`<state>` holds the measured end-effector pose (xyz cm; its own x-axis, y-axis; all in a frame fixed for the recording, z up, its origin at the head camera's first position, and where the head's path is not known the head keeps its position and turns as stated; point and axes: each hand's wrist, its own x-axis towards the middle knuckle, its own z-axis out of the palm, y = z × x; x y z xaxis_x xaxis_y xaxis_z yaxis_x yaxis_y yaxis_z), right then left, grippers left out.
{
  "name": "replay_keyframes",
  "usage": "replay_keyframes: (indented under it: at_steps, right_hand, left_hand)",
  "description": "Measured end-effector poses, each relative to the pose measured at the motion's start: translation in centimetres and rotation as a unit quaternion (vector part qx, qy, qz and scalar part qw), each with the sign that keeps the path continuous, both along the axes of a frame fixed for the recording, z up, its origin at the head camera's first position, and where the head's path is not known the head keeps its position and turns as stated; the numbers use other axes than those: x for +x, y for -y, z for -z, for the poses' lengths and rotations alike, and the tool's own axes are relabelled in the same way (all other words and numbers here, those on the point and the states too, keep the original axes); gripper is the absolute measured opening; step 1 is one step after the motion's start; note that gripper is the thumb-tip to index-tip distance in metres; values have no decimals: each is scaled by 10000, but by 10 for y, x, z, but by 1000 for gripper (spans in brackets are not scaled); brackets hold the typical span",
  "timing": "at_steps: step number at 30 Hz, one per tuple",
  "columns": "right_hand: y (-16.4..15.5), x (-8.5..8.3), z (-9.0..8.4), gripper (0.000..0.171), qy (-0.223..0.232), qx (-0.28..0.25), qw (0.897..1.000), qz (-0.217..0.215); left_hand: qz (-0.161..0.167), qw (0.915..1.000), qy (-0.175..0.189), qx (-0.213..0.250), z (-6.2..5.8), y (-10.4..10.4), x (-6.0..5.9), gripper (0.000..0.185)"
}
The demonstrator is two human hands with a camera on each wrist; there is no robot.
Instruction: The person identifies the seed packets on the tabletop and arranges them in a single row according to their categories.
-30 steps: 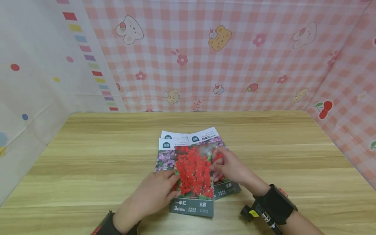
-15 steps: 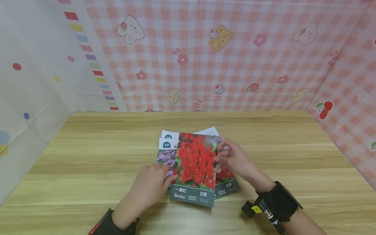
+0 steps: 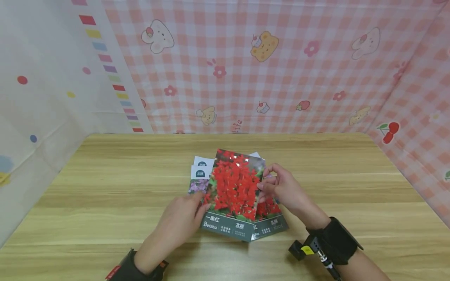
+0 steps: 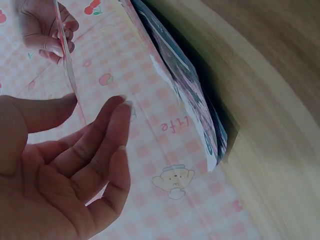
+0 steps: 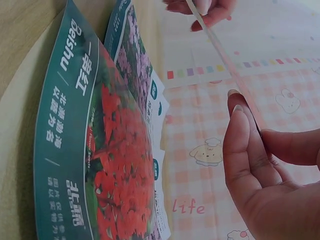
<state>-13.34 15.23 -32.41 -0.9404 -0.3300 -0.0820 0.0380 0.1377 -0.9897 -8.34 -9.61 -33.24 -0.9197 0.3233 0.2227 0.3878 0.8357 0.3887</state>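
A seed packet with red flowers [image 3: 233, 189] is lifted off the pile, tilted up at its far end. My left hand [image 3: 202, 205] pinches its lower left edge and my right hand [image 3: 261, 185] pinches its right edge. In the left wrist view the packet shows as a thin edge [image 4: 65, 60] between thumb and fingers of the left hand [image 4: 82, 107]. The right wrist view shows the same edge [image 5: 225, 55] in my right hand [image 5: 250, 125]. Beneath lies a pile of packets: a purple-flower one [image 3: 197, 185] and another red one [image 3: 270, 218].
The pile sits mid-way across a wooden table [image 3: 105, 187]. Pink checked cloth with cartoon animals [image 3: 281, 78] walls off the back and right side, and a white dotted cloth [image 3: 42, 97] hangs on the left. My wrists wear black straps with cameras [image 3: 330, 242].
The red-flower packet has risen off the pile and moved away from me, its far end tilting up. Both hands moved with it, keeping hold of its edges.
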Motion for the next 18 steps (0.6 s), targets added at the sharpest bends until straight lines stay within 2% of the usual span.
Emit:
replay_keyframes:
  at_steps: [7, 10, 18]
  right_hand:
    - [5, 0, -3, 19, -15, 106, 9999, 112]
    - [7, 0, -4, 18, -27, 99, 9999, 97]
    - [10, -2, -6, 16, -186, 59, 9998, 1]
  left_hand:
    - [-180, 9989, -99, 422, -6, 1, 1, 17]
    - [-232, 9971, -29, 726, -8, 2, 1, 13]
    - [-241, 9864, 249, 1608, -16, 6, 1, 10]
